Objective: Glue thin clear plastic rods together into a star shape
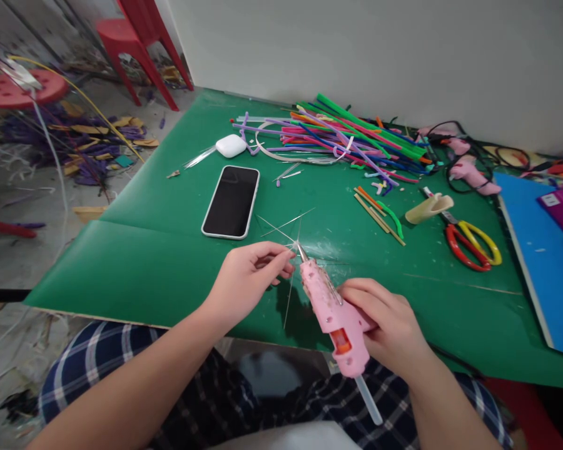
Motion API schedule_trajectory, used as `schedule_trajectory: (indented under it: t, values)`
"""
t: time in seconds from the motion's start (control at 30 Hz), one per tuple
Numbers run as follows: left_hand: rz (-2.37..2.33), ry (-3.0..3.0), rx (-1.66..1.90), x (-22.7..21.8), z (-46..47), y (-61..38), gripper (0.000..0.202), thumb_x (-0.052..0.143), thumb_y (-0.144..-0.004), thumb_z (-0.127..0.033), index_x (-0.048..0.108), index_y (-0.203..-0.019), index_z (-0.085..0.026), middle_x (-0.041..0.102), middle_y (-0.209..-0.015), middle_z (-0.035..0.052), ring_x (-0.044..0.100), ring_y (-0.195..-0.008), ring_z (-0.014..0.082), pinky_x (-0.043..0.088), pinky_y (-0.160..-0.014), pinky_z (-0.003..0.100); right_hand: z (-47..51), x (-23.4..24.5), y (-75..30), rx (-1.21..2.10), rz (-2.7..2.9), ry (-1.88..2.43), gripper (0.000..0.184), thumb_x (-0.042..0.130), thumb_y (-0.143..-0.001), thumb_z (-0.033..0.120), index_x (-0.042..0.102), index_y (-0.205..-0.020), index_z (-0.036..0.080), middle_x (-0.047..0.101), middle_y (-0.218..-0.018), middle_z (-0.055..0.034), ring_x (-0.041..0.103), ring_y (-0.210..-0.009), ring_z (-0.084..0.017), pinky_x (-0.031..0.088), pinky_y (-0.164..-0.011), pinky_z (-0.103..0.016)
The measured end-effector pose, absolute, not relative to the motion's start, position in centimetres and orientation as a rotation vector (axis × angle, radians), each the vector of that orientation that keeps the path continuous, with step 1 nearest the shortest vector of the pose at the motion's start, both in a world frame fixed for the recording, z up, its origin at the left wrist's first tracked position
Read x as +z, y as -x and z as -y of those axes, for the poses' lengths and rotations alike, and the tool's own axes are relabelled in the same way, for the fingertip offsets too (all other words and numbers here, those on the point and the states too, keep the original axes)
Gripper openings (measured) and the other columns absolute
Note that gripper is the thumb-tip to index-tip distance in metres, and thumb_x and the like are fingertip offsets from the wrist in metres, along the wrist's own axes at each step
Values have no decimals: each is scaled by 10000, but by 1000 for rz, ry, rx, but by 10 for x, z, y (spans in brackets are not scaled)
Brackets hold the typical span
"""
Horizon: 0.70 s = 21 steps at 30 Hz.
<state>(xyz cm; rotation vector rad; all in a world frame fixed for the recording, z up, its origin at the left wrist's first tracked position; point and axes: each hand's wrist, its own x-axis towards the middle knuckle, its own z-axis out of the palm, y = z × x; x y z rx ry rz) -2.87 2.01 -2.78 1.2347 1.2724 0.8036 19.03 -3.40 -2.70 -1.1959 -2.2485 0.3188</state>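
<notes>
My right hand (pixel 387 319) is wrapped round the handle of a pink hot glue gun (pixel 326 300). A clear glue stick (pixel 368 400) sticks out of its rear end. The gun's metal nozzle (pixel 302 251) points away from me and touches or nearly touches the centre of a star of thin clear strands (pixel 281 224) that cross there. With its thumb and fingers pinched, my left hand (pixel 258 269) holds the strands close to that crossing, left of the nozzle. The strands spread out over the green table (pixel 178 269).
A phone (pixel 231 203) and a white case (pixel 231 145) lie beyond my left hand. Further back is a pile of coloured pipe cleaners (pixel 338 134). Scissors (pixel 471 247), short sticks (pixel 380 219), a cream tube (pixel 429 208) and a blue board (pixel 539 250) are to the right.
</notes>
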Motion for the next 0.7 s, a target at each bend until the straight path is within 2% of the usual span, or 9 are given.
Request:
schedule_trajectory:
  t: [0.7]
  values:
    - [-1278,-1220,803,-29,-20,30,213,623,-800,-386,681,-817,-181,708,-704,15,663,-672,134,509,-561,197,37,-24,-193,298,2255,1192,205,522,-786,134,601,-965,192,668,-891,-63,654,-730,-153,506,-584,-238]
